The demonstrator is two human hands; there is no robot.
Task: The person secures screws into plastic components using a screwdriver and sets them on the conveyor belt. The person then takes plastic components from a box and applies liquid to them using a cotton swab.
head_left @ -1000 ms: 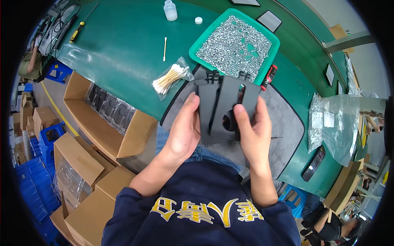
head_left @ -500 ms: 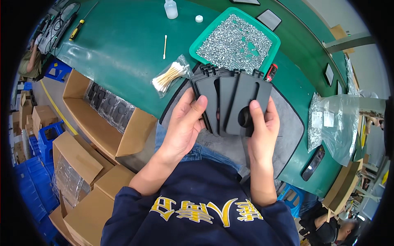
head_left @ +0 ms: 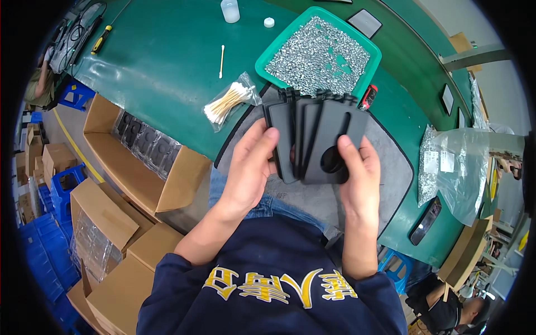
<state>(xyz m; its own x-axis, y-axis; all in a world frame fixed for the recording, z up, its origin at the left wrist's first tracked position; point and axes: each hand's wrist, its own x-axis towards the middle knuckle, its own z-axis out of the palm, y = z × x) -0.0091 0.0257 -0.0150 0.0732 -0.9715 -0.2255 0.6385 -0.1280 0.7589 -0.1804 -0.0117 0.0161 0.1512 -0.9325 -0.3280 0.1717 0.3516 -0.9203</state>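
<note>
Between my two hands is a fanned stack of flat black plastic plates (head_left: 325,134), held above a grey mat (head_left: 385,167). Each plate has small hinge-like lugs along its far edge; the front one shows a slot and a round hole. My left hand (head_left: 250,164) grips the left side of the stack, thumb on top. On the right side my right hand (head_left: 358,181) pinches the front plate near its hole, thumb on top. The fingers beneath are partly hidden. Just beyond the plates stands a green tray (head_left: 262,67) full of small silvery metal pieces (head_left: 312,56).
Left of the mat lie a bag of cotton swabs (head_left: 230,103), a loose swab (head_left: 221,61) and a screwdriver (head_left: 101,40). A bottle (head_left: 230,11) and white cap (head_left: 269,22) are at the back. Rightward are a phone (head_left: 426,221) and plastic bag (head_left: 460,173); cardboard boxes (head_left: 181,187) stand left.
The plates have shifted within the fan: the middle ones now sit closer together under the front plate. Both hands stay in nearly the same place.
</note>
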